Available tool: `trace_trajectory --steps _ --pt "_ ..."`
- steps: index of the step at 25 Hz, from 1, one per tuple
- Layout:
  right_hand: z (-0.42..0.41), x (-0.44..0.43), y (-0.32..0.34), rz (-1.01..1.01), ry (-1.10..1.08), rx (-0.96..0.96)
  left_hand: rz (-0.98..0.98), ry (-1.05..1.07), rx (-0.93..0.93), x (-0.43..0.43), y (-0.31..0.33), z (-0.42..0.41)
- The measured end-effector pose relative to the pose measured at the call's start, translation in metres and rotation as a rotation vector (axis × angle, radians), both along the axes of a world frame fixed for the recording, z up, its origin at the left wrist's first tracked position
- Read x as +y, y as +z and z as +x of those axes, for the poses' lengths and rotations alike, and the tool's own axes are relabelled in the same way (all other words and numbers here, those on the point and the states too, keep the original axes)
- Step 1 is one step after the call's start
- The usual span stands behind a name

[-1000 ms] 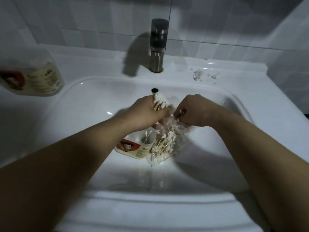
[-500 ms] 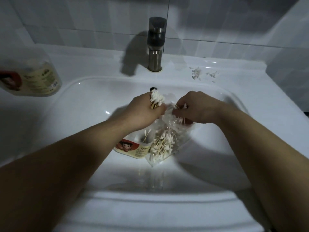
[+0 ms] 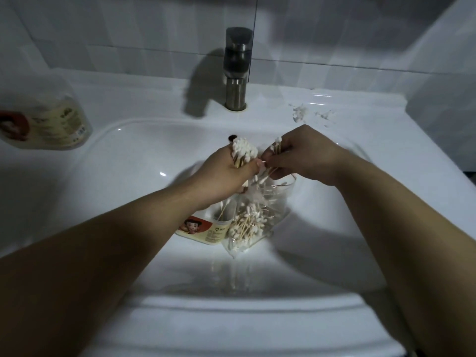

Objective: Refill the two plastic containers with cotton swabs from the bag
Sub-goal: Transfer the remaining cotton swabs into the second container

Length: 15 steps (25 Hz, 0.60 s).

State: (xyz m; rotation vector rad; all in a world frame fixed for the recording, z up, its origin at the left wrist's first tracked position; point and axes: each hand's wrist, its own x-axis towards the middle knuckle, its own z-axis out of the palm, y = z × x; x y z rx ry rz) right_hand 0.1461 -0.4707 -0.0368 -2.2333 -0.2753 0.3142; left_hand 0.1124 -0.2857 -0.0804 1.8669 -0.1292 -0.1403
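Observation:
My left hand [image 3: 226, 176] grips an upright bundle of cotton swabs [image 3: 243, 152], white tips up, over the sink basin. My right hand [image 3: 300, 157] pinches a smaller bunch of swabs [image 3: 277, 146] just above the mouth of the clear plastic bag [image 3: 253, 222], which lies in the basin with many swabs inside. An open plastic container [image 3: 206, 229] with a cartoon label stands left of the bag, partly under my left wrist, with a few swabs in it. A second labelled container [image 3: 49, 124] lies on the counter at far left.
The white sink [image 3: 128, 155] fills the view, with a metal faucet [image 3: 237, 70] at the back centre. Loose cotton bits [image 3: 300, 113] lie on the counter right of the faucet. A tiled wall rises behind.
My right hand has come up out of the bag's mouth with a small bunch of swabs. My left hand keeps its bundle in about the same place.

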Motion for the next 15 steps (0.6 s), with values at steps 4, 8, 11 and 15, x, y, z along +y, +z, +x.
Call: trace_trajectory --steps 4,8,11,15 --pt "-0.003 0.006 0.000 0.207 -0.012 0.012 -0.243 -0.027 0.128 -0.002 0.006 -0.001" --pt "-0.003 0.012 -0.005 0.240 -0.050 0.026 -0.240 -0.040 0.126 -0.002 0.006 -0.002" --pt "-0.005 0.013 -0.002 0.126 -0.032 -0.012 -0.144 -0.077 0.100 -0.002 0.005 -0.001" --pt "-0.002 0.007 -0.002 0.193 -0.074 -0.044 -0.111 -0.108 0.119 -0.002 0.004 -0.001"
